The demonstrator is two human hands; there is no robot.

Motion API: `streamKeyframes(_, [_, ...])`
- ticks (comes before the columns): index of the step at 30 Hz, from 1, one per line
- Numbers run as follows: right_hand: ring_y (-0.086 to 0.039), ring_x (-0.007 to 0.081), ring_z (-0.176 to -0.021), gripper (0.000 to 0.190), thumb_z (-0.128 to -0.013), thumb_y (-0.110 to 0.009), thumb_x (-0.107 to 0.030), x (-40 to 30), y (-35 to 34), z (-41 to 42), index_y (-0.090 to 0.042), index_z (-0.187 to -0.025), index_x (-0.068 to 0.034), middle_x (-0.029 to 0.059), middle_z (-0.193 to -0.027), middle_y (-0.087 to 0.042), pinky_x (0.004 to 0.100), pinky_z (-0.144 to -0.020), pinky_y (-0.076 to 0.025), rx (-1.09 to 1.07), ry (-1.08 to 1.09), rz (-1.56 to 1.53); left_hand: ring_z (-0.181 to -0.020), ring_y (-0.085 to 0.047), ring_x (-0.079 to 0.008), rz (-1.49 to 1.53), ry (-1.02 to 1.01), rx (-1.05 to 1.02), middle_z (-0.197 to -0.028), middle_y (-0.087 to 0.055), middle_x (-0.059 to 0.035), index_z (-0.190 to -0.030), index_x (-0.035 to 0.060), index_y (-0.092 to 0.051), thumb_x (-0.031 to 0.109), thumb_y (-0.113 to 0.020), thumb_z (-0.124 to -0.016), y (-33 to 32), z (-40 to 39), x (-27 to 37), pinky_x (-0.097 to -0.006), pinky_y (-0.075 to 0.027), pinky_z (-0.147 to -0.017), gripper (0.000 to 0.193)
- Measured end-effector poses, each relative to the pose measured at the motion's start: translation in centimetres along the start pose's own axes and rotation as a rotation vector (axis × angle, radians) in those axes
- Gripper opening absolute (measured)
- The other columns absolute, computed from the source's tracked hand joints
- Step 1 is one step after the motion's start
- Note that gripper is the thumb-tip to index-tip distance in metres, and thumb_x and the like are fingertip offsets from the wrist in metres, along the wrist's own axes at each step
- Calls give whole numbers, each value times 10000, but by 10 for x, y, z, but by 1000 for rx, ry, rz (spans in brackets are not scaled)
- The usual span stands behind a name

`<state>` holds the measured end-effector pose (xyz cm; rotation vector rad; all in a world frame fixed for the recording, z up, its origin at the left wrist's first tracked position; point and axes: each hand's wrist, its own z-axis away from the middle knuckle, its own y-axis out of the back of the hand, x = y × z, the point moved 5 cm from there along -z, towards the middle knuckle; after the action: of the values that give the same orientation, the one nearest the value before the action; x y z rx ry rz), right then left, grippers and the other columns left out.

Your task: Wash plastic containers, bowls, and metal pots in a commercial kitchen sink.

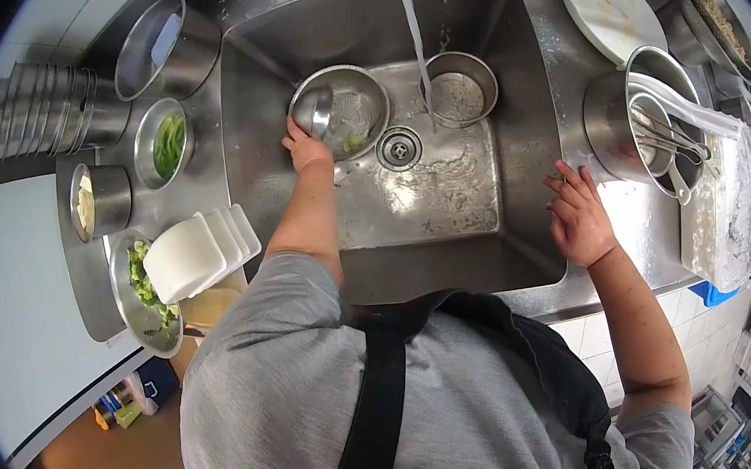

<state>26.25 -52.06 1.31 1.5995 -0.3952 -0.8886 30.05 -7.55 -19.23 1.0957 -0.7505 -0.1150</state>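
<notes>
My left hand (307, 148) reaches into the sink (532, 203) and grips a small metal bowl (317, 110), tilted inside a wider metal bowl (362, 114). Some green and yellowish scraps (352, 142) lie in the wider bowl, which rests on the sink floor beside the drain (398, 148). Water (408, 22) streams down at the near-left rim of a round metal pot (460, 89) to the right. My right hand (578, 218) is at the sink's right edge, fingers spread and holding nothing. Whether it presses on the rim, I cannot tell.
Left counter: stacked metal containers (42, 112), a bowl of green vegetables (169, 147), a colander of broccoli (157, 329) and white plastic containers (183, 256). Right counter: a white oval plate (611, 13), a large metal pot (612, 117) with utensils, and a clear plastic bin (721, 216).
</notes>
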Motion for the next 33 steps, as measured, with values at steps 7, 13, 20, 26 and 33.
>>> streamKeyframes(7, [-311, 290, -1261, 128, -660, -528, -50, 0, 2, 0, -578, -775, -32, 106, -1167, -504, 496, -1042, -205, 13, 12, 7, -1071, -475, -367, 54, 28, -8, -1290, -295, -197, -1362, 205, -174, 71, -415, -804, 0, 1, 22, -412, -391, -926, 622])
streamKeyframes(13, [-303, 286, -1265, 127, -664, -532, -60, 2, 2, 4, -577, -781, -38, 103, -1168, -503, 495, -1044, -204, 19, 15, 0, -789, -609, -227, 881, 314, -654, -977, -574, -176, -1136, -34, -420, 21, -367, -825, -60, 47, 83, -289, -549, -630, 320])
streamKeyframes(20, [-303, 273, -1266, 96, -673, -533, -66, 1, 2, 7, -566, -760, -44, 91, -1164, -510, 488, -1045, -208, 46, 25, 12, -830, -619, -274, 864, 347, -1236, -976, -577, -210, -1105, -86, -417, 68, -425, -837, -63, 107, 156, -349, -548, -675, 309])
streamKeyframes(26, [-303, 261, -1268, 102, -686, -525, -73, 1, 2, 10, -572, -772, -43, 78, -1158, -516, 479, -1048, -211, 59, 32, 15, -849, -616, -287, -148, -321, -790, -1046, -574, -156, -1090, 68, -563, 50, -432, -811, -14, 85, 220, -379, -511, -720, 309])
streamKeyframes(33, [-298, 244, -1272, 119, -705, -513, -87, 0, 0, 14, -581, -789, -39, 74, -1143, -527, 464, -1053, -210, 25, 7, 67, -932, -577, -276, 42, -1008, -67, -1009, -590, -123, -1027, 126, -633, 1, -481, -737, 74, 88, 282, -307, -447, -843, 350])
